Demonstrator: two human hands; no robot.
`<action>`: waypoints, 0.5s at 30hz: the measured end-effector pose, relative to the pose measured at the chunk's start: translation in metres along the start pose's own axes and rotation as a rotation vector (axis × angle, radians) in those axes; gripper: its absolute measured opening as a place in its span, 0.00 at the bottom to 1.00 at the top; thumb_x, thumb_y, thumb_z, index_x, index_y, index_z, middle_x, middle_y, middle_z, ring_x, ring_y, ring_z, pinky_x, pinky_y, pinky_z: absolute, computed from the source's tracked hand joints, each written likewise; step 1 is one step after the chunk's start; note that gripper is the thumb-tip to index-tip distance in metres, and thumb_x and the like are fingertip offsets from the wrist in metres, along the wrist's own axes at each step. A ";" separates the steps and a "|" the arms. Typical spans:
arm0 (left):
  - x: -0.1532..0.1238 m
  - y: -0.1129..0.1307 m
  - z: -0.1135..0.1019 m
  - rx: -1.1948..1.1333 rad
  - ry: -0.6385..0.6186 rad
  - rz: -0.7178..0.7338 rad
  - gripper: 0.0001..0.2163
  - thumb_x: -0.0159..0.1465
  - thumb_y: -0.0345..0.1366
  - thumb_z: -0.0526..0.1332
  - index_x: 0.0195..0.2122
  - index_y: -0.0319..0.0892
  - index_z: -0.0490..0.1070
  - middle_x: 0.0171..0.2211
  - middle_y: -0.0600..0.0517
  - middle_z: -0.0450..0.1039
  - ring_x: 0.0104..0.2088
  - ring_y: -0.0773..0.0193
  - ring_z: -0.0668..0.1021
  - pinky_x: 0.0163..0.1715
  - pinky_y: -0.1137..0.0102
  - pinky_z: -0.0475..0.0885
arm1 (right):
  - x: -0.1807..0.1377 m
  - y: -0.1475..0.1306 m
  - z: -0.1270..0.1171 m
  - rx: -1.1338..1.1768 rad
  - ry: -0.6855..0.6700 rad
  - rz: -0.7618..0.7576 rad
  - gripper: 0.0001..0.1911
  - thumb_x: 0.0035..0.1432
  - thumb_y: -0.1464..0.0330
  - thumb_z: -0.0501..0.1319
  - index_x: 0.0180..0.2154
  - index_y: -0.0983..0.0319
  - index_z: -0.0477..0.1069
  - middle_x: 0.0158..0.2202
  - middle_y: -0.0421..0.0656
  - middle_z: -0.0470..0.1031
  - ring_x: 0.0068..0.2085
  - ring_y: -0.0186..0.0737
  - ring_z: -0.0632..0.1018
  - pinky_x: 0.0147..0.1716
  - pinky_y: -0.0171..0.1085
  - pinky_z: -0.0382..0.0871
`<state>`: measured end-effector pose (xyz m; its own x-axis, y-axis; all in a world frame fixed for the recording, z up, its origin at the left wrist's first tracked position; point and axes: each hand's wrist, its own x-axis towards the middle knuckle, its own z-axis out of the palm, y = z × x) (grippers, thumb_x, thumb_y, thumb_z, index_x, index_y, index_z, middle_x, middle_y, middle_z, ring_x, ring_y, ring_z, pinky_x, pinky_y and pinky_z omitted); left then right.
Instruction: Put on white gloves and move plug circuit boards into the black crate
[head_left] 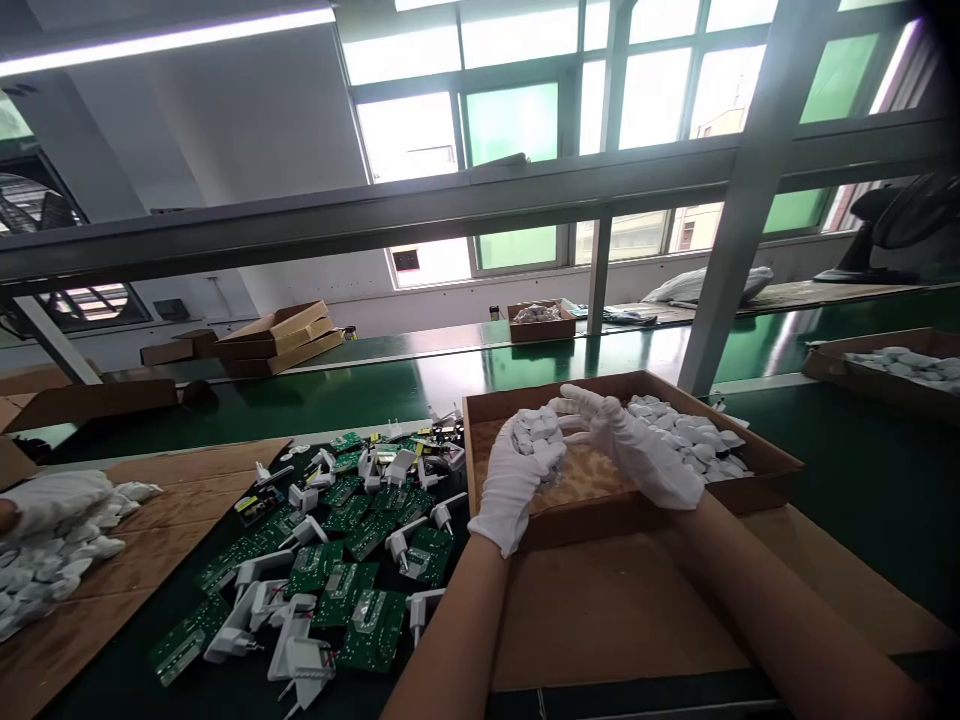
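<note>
My left hand (506,500), in a white glove, cups a clump of small white plastic pieces (538,430) over the left part of a shallow cardboard box (585,520). Gloved likewise, my right hand (637,450) is beside it, fingers stretched towards the clump with nothing clearly held in them. More white pieces (694,440) are heaped in the right half of the box, partly hidden behind my right hand. Brown cardboard (600,610) lies under the box and my forearms.
Green circuit boards (373,630) with white plug housings (307,660) cover the bench at left. Beyond them, another person's gloved hand (60,500) rests on white pieces (52,570). A metal post (720,290) rises behind the box; another box (877,380) stands at right.
</note>
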<state>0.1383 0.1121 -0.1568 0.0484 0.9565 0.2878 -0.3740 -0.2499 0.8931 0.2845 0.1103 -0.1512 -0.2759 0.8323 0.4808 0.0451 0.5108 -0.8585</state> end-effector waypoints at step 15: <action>-0.008 0.004 0.004 0.168 -0.140 -0.059 0.19 0.39 0.23 0.58 0.34 0.42 0.65 0.25 0.56 0.69 0.20 0.73 0.66 0.17 0.78 0.61 | 0.001 -0.002 0.001 -0.442 0.118 -0.078 0.22 0.44 0.63 0.63 0.45 0.57 0.69 0.42 0.42 0.74 0.44 0.45 0.73 0.47 0.45 0.65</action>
<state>0.1399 0.1023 -0.1539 0.1975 0.9428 0.2684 -0.2080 -0.2273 0.9514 0.2828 0.1096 -0.1496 -0.1843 0.7933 0.5803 0.4405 0.5944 -0.6728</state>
